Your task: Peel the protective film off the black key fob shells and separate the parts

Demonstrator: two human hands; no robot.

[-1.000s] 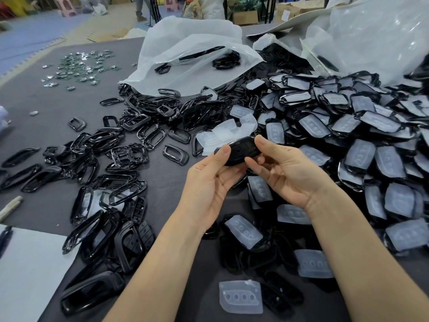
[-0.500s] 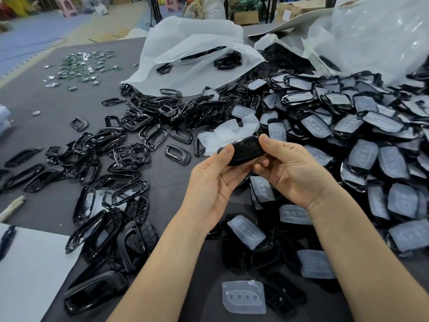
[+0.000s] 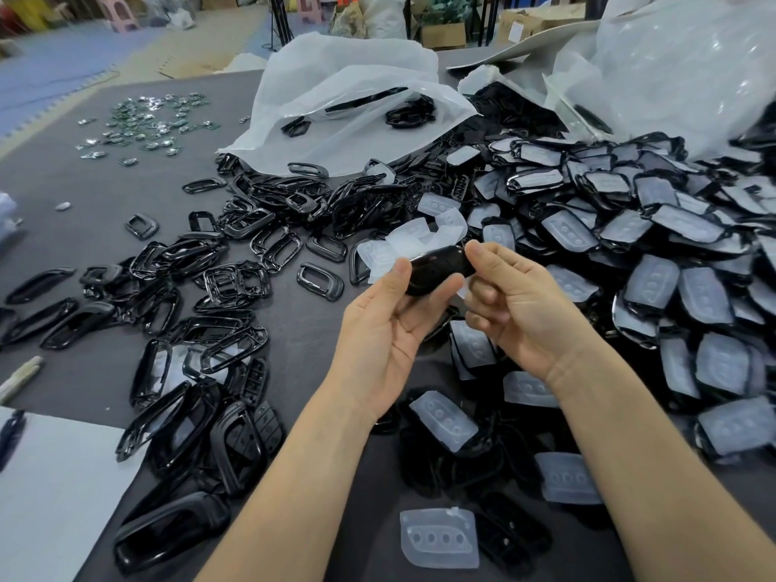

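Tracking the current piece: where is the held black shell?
Head view, centre: black shell pinched between left hand and right hand, above the table.

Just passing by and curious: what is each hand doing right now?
Left hand: holds the black key fob shell, thumb on top.
Right hand: pinches the same shell's right end.

No text, brand, number or sign legible anywhere in frame. White label point(image 3: 510, 30) on cardboard box point(image 3: 546, 22), upper right of frame: print too small and blurred to read. Clear film piece point(image 3: 439, 538), lower centre of frame: showed row of four moulded ovals only, no readable symbols.
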